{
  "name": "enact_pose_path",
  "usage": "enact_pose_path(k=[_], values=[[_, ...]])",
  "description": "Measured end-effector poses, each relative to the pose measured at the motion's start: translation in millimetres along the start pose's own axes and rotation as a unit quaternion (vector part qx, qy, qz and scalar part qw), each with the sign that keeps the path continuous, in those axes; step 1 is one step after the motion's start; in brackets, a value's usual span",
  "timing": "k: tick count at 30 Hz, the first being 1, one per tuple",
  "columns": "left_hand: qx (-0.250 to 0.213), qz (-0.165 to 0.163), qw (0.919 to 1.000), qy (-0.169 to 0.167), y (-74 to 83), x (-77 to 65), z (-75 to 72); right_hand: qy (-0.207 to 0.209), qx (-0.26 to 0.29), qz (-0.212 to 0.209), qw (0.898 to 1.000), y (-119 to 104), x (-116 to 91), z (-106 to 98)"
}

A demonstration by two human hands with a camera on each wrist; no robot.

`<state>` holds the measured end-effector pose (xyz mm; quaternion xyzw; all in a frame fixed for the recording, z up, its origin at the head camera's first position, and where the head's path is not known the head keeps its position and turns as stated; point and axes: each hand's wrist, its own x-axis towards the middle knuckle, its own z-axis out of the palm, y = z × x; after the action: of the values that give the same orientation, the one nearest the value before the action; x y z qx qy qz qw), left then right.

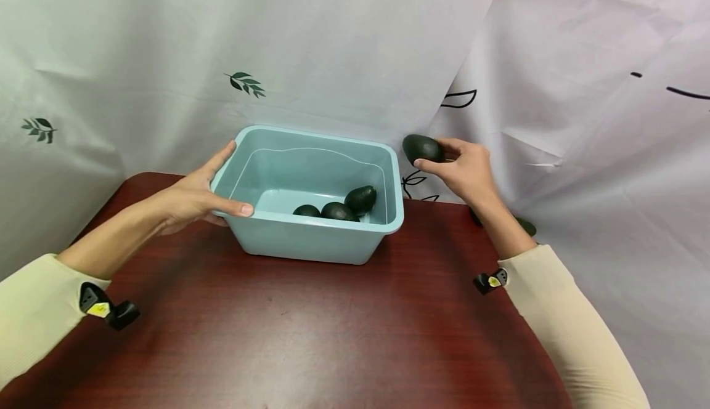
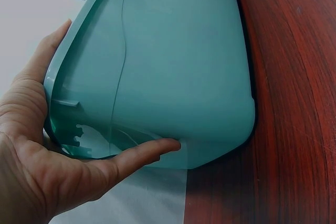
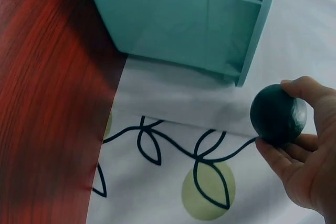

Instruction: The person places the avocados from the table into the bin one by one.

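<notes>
A dark green avocado [image 1: 420, 149] is pinched between the thumb and fingers of my right hand [image 1: 463, 166], raised beside the right end of a light blue plastic tub [image 1: 302, 241]. In the right wrist view the same avocado [image 3: 277, 115] stands apart from the tub's wall. My left hand [image 1: 191, 198] grips the tub's left end, its thumb lying across the near rim corner and a finger reaching along the end rim. Inside, at the right of the tub's floor, lie several avocados [image 1: 360, 200], partly hidden by the near wall.
The tub stands toward the back of a dark red wooden table [image 1: 288, 329]. A pale curtain [image 1: 333, 45] with leaf prints hangs behind and to the right. A green shape [image 1: 526, 226] shows partly behind the right forearm. Each sleeve cuff carries a small black camera [image 1: 490, 281].
</notes>
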<state>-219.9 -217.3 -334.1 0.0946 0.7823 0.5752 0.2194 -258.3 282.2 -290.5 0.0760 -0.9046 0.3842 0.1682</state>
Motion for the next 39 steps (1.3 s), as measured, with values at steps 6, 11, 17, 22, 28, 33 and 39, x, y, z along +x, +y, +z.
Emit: enact_pose_path(k=[6,11,17,22,28,33,39], values=[[-0.001,-0.001,1.0,0.001,0.5,-0.4,-0.4,-0.011,0.002,-0.014,1.0,-9,1,10],[-0.001,-0.002,1.0,0.002,0.9,-0.7,0.2,-0.028,-0.002,-0.02,0.999,-16,1,19],[0.003,0.0,1.0,0.001,0.5,-0.3,0.1,-0.055,0.005,-0.013,0.998,-26,-1,26],[0.003,0.0,1.0,0.003,0.9,-0.2,-0.4,-0.08,0.03,-0.024,0.996,-34,-3,33],[0.002,0.0,1.0,0.002,-0.3,0.7,-0.7,-0.1,0.045,-0.041,0.993,-37,-5,42],[0.003,0.0,1.0,0.002,-0.5,0.6,-0.2,-0.124,0.057,-0.046,0.99,-39,-6,44],[0.001,-0.002,1.0,0.006,2.4,-0.2,2.0,-0.142,0.064,-0.038,0.987,-38,-7,43]])
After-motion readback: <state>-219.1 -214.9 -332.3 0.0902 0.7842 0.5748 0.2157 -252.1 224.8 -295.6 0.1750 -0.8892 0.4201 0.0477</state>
